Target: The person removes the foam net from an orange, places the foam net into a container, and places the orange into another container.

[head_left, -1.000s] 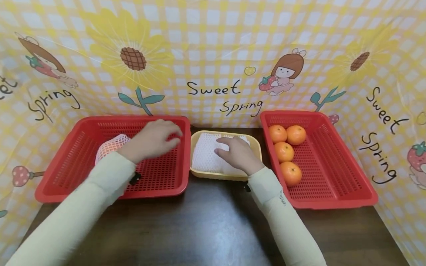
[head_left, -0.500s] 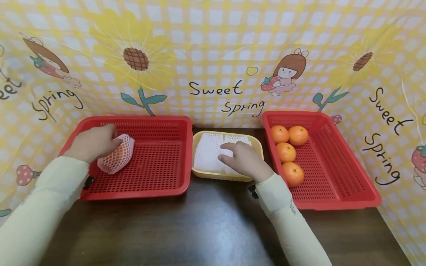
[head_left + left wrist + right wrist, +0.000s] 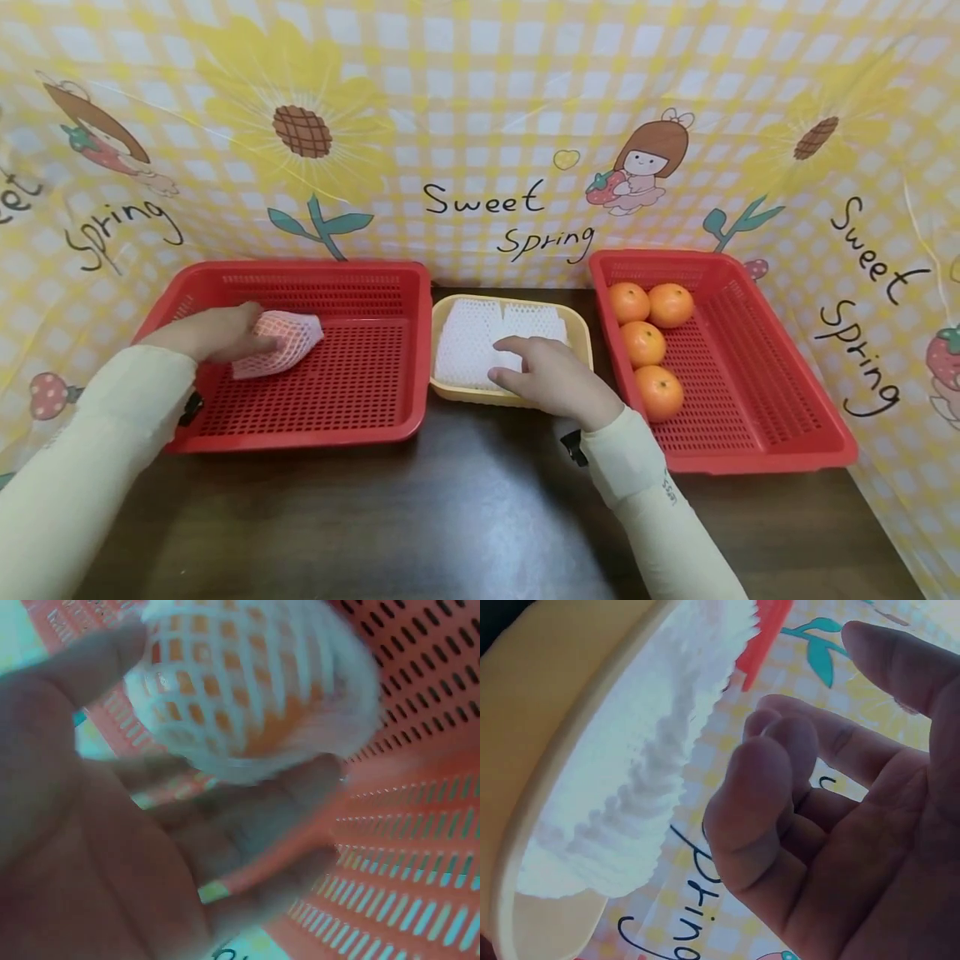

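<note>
In the left red basket [image 3: 352, 421] lies an orange in a white foam net [image 3: 288, 342], the net's loose end toward the right. My left hand [image 3: 225, 332] touches it from the left. In the left wrist view, its fingers [image 3: 247, 817] are fairly straight beside the netted orange [image 3: 255, 682], the thumb tip at the net's edge and the palm apart from it. My right hand [image 3: 558, 375] hovers with relaxed fingers over a yellow tray [image 3: 450, 393] of white foam nets [image 3: 468, 346]. Nothing is between its fingers in the right wrist view.
A second red basket [image 3: 757, 458] stands at the right with several bare oranges [image 3: 660, 393] along its left side. The yellow tray sits between the baskets on a dark wooden table [image 3: 450, 517]. A patterned cloth [image 3: 480, 108] hangs behind and at the sides.
My left hand moved left from the basket's right side to the netted orange. The orange has since turned, its net end swinging rightward. My right hand shifted slightly right and toward me.
</note>
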The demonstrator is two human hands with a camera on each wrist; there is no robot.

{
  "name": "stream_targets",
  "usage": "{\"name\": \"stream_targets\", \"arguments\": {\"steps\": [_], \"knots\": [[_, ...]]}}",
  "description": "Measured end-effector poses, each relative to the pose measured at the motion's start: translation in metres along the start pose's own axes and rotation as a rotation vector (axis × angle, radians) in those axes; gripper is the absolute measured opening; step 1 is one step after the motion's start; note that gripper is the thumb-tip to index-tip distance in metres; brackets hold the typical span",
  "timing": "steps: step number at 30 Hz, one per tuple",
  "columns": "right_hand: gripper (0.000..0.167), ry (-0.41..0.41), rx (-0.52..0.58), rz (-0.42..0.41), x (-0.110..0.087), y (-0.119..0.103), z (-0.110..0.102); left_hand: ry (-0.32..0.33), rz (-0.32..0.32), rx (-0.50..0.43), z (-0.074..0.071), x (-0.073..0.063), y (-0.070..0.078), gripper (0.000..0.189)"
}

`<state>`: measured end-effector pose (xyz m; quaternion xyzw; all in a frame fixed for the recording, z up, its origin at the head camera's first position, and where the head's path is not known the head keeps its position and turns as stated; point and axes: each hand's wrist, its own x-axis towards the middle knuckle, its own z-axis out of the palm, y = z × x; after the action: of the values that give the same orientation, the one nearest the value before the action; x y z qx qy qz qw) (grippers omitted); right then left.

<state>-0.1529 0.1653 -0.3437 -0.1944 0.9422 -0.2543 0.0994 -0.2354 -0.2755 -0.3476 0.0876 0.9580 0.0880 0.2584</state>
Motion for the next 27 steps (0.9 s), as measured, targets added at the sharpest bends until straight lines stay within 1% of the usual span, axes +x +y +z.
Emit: {"name": "stream_targets", "arguments": {"steps": [1, 2, 3, 5, 8, 11, 12, 14, 15, 17, 19, 21, 22, 24, 26, 27], "knots": [[0.049, -0.003, 0.005, -0.010, -0.001, -0.001, -0.001, 0.022, 0.033, -0.012, 0.002, 0.002, -0.002, 0.076], [0.049, -0.005, 0.008, -0.016, -0.003, -0.003, -0.001, 0.034, 0.055, -0.039, 0.004, 0.005, -0.003, 0.085], [0.049, -0.005, 0.008, -0.024, -0.003, -0.004, -0.002, 0.039, 0.087, -0.063, 0.006, 0.007, -0.004, 0.090], [0.049, -0.006, 0.014, -0.027, -0.005, -0.007, -0.003, 0.056, 0.118, -0.075, 0.009, 0.013, -0.005, 0.098], [0.048, -0.010, 0.019, -0.021, -0.006, -0.008, -0.002, 0.111, 0.097, -0.033, 0.011, 0.020, -0.004, 0.107], [0.049, -0.011, 0.021, -0.011, -0.006, -0.007, 0.000, 0.176, 0.088, 0.041, 0.012, 0.023, -0.003, 0.107], [0.049, -0.013, 0.021, -0.008, -0.006, -0.007, 0.000, 0.190, 0.091, 0.048, 0.013, 0.024, -0.002, 0.106], [0.050, -0.016, 0.025, -0.004, -0.006, -0.006, 0.001, 0.206, 0.107, 0.027, 0.016, 0.025, -0.001, 0.103], [0.051, -0.020, 0.027, 0.000, -0.005, -0.006, 0.001, 0.208, 0.120, 0.004, 0.017, 0.025, -0.001, 0.101], [0.052, -0.028, 0.035, -0.004, -0.005, -0.005, 0.002, 0.197, 0.157, -0.076, 0.021, 0.027, 0.000, 0.099], [0.052, -0.037, 0.043, -0.003, -0.005, -0.005, 0.003, 0.181, 0.197, -0.138, 0.024, 0.029, 0.002, 0.102], [0.052, -0.046, 0.049, -0.008, -0.004, -0.006, 0.004, 0.152, 0.214, -0.178, 0.026, 0.030, 0.004, 0.106], [0.052, -0.049, 0.051, -0.011, -0.004, -0.006, 0.005, 0.137, 0.219, -0.185, 0.027, 0.031, 0.005, 0.106], [0.053, -0.049, 0.052, -0.015, -0.003, -0.007, 0.006, 0.124, 0.209, -0.173, 0.027, 0.030, 0.007, 0.107], [0.055, -0.045, 0.051, -0.023, -0.003, -0.008, 0.007, 0.132, 0.208, -0.169, 0.024, 0.026, 0.011, 0.102], [0.056, -0.040, 0.052, -0.025, -0.003, -0.009, 0.007, 0.142, 0.219, -0.179, 0.022, 0.023, 0.015, 0.100]]}}
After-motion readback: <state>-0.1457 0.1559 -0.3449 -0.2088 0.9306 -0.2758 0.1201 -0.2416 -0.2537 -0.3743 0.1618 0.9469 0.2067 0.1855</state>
